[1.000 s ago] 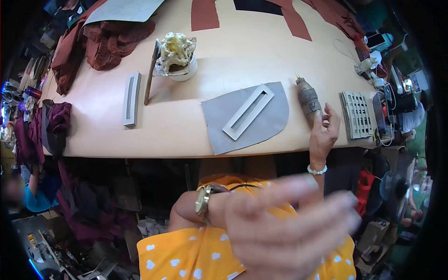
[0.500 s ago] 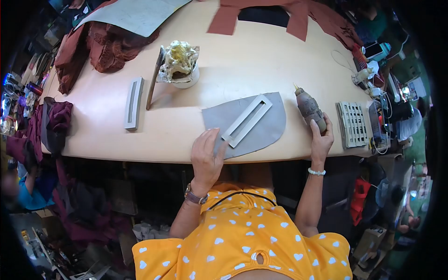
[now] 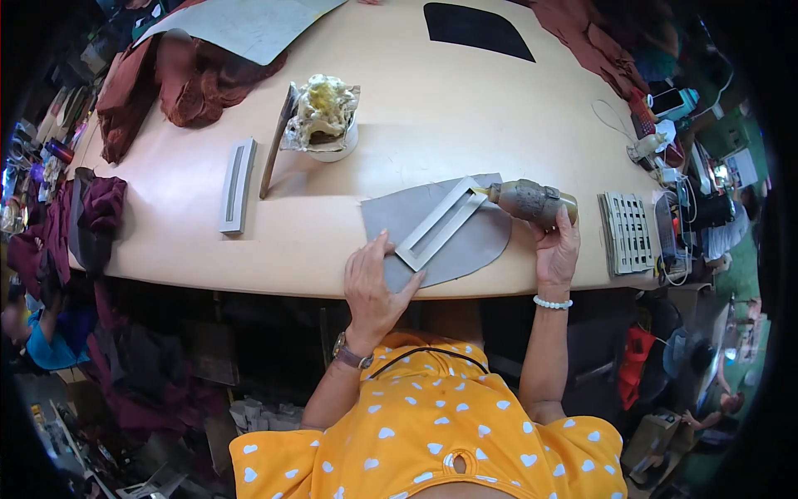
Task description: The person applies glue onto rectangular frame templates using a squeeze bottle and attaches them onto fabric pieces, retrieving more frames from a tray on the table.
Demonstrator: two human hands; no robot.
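Note:
A grey rounded panel (image 3: pixel 478 249), likely leather or fabric, lies flat near the table's front edge. On it, slanting up to the right, rests a pale slotted frame (image 3: pixel 440 224). My left hand (image 3: pixel 376 281) has its thumb and fingers at either side of the frame's lower end, gripping it. My right hand (image 3: pixel 555 249) is wrapped around a brown, residue-caked squeeze bottle (image 3: pixel 528 202). The bottle is tipped sideways, its yellowish nozzle at the upper end of the frame's slot. Whether anything flows out is too small to tell.
A second slotted frame (image 3: pixel 238 185) lies left. Behind it stands a white tub (image 3: pixel 337 150) crusted with yellowish residue, a stick (image 3: pixel 274 145) leaning beside it. Slotted cards (image 3: pixel 628 233) are stacked at right. Red-brown material (image 3: pixel 187 91) and a black panel (image 3: pixel 478 32) lie farther back.
My right hand has tilted the bottle left and brought its nozzle to the frame. My left hand has closed in on the frame's lower end. Red-brown pieces at the back have gone, baring the black panel.

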